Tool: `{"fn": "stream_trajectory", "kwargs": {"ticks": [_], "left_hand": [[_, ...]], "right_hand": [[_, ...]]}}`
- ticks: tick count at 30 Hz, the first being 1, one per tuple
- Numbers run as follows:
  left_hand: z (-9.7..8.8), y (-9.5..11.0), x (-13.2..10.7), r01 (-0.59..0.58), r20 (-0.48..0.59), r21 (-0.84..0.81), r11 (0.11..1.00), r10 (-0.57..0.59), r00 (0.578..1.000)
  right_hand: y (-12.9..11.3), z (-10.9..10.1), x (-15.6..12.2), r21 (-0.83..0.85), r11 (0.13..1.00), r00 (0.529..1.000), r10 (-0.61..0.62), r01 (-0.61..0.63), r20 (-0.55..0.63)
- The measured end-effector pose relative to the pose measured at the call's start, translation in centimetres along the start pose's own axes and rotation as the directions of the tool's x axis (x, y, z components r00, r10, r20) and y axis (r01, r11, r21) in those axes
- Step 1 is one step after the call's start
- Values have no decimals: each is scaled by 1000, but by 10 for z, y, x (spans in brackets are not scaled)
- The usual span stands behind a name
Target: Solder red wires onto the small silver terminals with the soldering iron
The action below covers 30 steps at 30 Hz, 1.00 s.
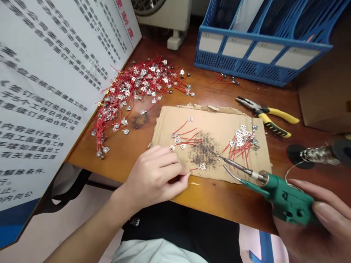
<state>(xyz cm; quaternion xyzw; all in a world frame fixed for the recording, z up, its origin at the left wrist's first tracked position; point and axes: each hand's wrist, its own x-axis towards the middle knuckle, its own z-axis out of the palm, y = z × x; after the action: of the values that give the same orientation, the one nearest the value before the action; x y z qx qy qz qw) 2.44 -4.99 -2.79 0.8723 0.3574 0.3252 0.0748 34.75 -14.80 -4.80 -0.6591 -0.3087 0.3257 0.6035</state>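
My left hand (pixel 159 175) pinches the end of a short red wire (pixel 194 169) that has a small silver tab (pixel 202 166) at its other end, low over the cardboard sheet (pixel 211 117). In my right hand (pixel 323 215) is a green soldering iron (pixel 290 201) with a solder feed tube. Its tip points left, above the scorched patch in the cardboard's middle, a little right of the tab. Several wired tabs (pixel 178 140) lie left of that patch. A cluster of tabs with red wires (pixel 241 137) lies on the cardboard's right side.
A large heap of red-wired tabs (pixel 139 80) lies on the wooden table at left, against a printed board (pixel 55 73). Yellow-handled pliers (pixel 265 113) and a solder spool (pixel 315 155) are at right. A blue file rack (pixel 263 54) stands behind, with a few loose wires before it.
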Motion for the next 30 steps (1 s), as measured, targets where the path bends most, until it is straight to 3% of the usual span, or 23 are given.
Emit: {"fn": "stream_trajectory", "kwargs": {"ticks": [2, 5, 12, 22, 30], "left_hand": [[0, 0, -1, -7, -26, 22, 1000, 7, 1000], [0, -1, -3, -19, -46, 43, 999, 21, 999], [-1, -6, -6, -48, -55, 34, 998, 49, 997], [-2, -8, -6, -61, -50, 68, 996, 65, 997], [-1, -11, -4, -13, -17, 0, 1000, 13, 1000]], "right_hand": [[-11, 16, 3, 108, 987, 988, 126, -116, -92], [-18, 28, 8, 199, 969, 983, 165, -146, -82], [-12, 33, 12, 358, 932, 998, 52, -57, 24], [-17, 38, 18, 466, 878, 995, 98, -103, 36], [-12, 36, 21, 509, 856, 996, 86, -92, 35]]}}
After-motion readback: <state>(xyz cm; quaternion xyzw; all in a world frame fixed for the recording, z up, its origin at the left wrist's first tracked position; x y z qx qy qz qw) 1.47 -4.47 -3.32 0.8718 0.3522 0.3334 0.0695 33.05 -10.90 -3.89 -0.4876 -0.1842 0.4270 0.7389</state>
